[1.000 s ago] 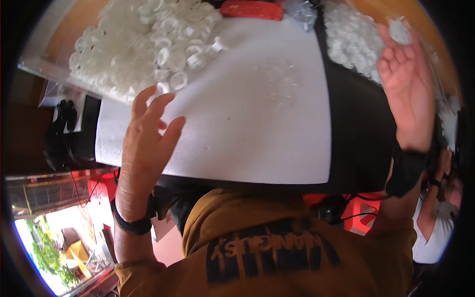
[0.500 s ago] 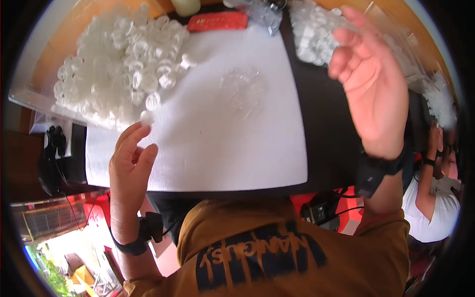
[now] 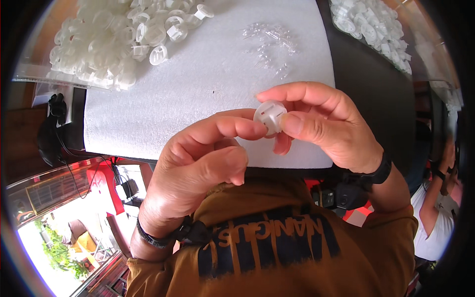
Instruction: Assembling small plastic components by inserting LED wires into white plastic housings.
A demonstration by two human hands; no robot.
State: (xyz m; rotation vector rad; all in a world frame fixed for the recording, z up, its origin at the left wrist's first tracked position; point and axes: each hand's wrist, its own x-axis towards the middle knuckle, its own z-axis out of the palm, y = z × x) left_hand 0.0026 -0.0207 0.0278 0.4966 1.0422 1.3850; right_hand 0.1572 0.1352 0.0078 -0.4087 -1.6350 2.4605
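Note:
A round white translucent plastic piece with slots (image 3: 270, 117) is held up over the front of the white sheet. Its right edge sits between the thumb and fingers of my right hand (image 3: 331, 123). From the other side, my left hand (image 3: 203, 158) touches the piece's left edge with its index fingertip. The left thumb stands apart from the piece, and the other left fingers are curled and partly hidden. Behind my hands, several small clear pin-like parts (image 3: 271, 44) lie scattered on the white sheet (image 3: 198, 84).
A large pile of similar white pieces (image 3: 99, 44) fills a clear tray at the back left. Another heap of white parts (image 3: 368, 29) is at the back right, on the black table (image 3: 366, 99). A person in a white shirt (image 3: 435, 222) is at the far right.
My left hand has come away from the pile, moving right and nearer. The right hand has dropped from the upper right and now grips the white piece. The view has shifted too.

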